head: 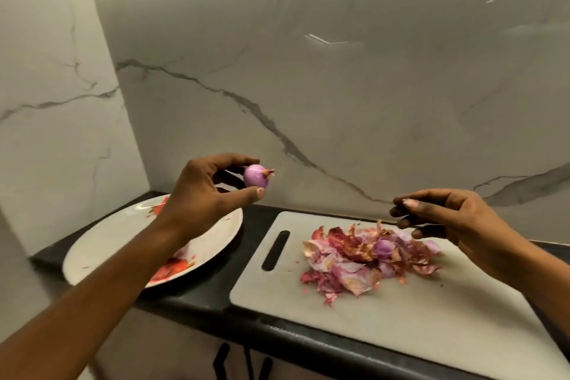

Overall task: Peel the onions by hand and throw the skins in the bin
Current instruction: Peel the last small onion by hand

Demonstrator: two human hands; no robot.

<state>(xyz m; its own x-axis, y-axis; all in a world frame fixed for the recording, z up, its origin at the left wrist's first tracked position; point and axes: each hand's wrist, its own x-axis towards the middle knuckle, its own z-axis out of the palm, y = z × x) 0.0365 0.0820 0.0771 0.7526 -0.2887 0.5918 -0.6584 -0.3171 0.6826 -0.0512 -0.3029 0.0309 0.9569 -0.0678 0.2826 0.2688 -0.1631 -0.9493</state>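
My left hand (203, 191) holds a small purple onion (255, 177) up in the air, pinched between the thumb below and the fingertips above. It is at about ten o'clock from the pile of skins (354, 259). The onion looks almost bare. Only a dry reddish tuft (269, 172) sticks out of its tip, pointing toward three o'clock. My right hand (447, 219) hovers over the far right part of the cutting board (431, 318), at about two o'clock from the pile. Its fingers are loosely curled and close together, and I see nothing in it.

The onion is light and firm, and its peeled face looks smooth and glossy, so I judge it slippery. The pinch should sit across its round middle, not on the ends, and squeeze no harder than needed. The tuft is thin, dry and brittle. I would take it with my right thumb and forefinger right at its root, or it will likely tear off short.

A second onion (384, 248) lies half buried in the skins near the pile's middle. The skins are papery, weightless and loose, apt to scatter. They want gathering in a cupped handful, or sliding off the board. No bin shows here. A plate (101, 247) with red scraps sits on the dark counter (197, 296) at nine o'clock from the board, under my left forearm.
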